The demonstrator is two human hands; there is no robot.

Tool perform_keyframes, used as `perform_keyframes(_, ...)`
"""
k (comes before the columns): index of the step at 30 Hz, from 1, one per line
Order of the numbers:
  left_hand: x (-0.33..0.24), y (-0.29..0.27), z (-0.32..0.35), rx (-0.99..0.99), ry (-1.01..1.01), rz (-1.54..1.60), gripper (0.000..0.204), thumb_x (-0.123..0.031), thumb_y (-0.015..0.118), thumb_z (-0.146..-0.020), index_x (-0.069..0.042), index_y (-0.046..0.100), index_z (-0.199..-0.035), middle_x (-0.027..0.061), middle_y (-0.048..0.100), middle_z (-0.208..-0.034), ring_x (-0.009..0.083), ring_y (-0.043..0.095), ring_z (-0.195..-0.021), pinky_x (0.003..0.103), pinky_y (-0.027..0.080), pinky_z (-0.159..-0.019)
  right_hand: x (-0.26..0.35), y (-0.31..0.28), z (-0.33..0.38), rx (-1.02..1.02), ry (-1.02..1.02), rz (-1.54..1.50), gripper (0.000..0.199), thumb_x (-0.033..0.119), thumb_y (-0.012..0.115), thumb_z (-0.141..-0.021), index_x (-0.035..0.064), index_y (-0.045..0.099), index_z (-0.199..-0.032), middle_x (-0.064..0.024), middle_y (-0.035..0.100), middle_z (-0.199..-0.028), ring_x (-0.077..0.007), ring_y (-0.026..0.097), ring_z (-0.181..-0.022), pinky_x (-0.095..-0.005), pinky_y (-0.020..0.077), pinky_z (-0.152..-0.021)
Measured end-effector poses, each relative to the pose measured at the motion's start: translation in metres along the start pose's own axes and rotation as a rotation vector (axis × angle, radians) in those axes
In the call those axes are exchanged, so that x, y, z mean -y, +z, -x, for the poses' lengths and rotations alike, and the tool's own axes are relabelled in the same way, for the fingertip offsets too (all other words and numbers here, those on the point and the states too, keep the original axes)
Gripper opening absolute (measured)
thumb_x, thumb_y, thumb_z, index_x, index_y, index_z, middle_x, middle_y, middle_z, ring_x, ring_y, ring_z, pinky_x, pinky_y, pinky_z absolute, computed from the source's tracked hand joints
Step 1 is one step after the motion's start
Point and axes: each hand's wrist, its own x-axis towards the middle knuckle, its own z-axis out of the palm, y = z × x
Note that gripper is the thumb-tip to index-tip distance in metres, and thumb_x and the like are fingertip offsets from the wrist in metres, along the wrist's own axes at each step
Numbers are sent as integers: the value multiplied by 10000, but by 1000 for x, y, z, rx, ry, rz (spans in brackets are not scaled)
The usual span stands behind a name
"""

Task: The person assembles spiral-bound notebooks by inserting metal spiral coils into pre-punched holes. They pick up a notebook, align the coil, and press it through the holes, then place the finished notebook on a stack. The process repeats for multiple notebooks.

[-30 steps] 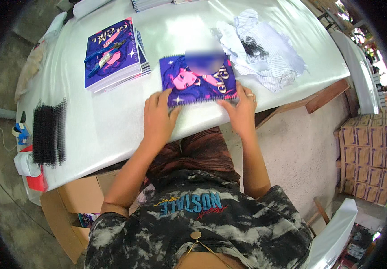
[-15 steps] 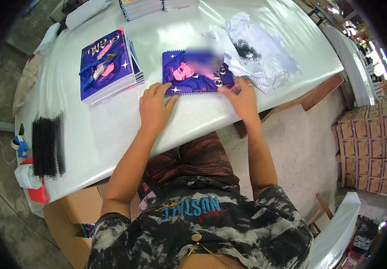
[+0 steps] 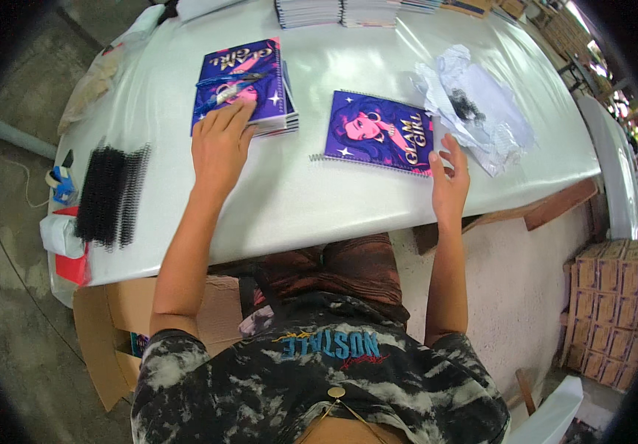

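Flat and open, the left hand (image 3: 219, 144) rests its fingers on the stack of purple notebooks (image 3: 248, 85) at upper left. Right hand (image 3: 448, 181), fingers loosely spread, touches the right edge of the single spiral notebook (image 3: 378, 132) lying at upper centre, just beside crumpled plastic wrap (image 3: 481, 111).

Left arm: we stretch it far forward, nearly straight.
Left hand (image 3: 220, 142): flat, palm down, fingers together.
Right hand (image 3: 448, 181): fingers loosely spread, raised, grip empty.

I see my black-and-white tie-dye T-shirt with short sleeves, blue and yellow lettering across the chest, above reddish-brown patterned shorts; both forearms bare
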Motion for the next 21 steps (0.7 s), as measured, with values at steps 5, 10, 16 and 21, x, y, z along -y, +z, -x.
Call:
perform_keyframes(5, 23, -38, -41, 151, -97, 333, 217, -185, 633, -797, -110, 673, -996, 90, 656, -923, 244, 595, -838, 316, 459, -750, 42, 31, 11, 69, -130, -251, 343, 147, 600, -846, 35, 552, -1167, -71, 593, -1098, -142, 539, -996, -281, 398, -856)
perform_keyframes(10, 13, -70, -46, -484, -176, 522, 231, -205, 568, -876, -28, 598, -1021, 66, 611, -828, 132, 551, -757, 234, 424, -695, 88, 44, 2, 198, -53, -529, 394, 147, 616, -837, 18, 527, -1199, -112, 581, -1144, -162, 521, -1060, -295, 383, -889)
perform_keyframes(16, -20, -62, 51, -217, -348, 1178, 201, -167, 515, -901, -22, 503, -1040, -2, 523, -914, 67, 447, -831, 224, 377, -742, 118, 56, 18, 312, -3, -882, 375, 101, 667, -787, -22, 563, -1126, -97, 630, -999, -130, 560, -934, -280, 430, -822)
perform_keyframes(21, -18, -13, 104, 202, -647, 1279, 254, 56, 495, -767, -21, 507, -1008, 27, 527, -936, 126, 503, -876, 271, 397, -779, 61, 54, 57, 618, 97, -754, 275, 38, 677, -759, -35, 602, -1014, -103, 652, -899, -117, 578, -794, -269, 470, -741)
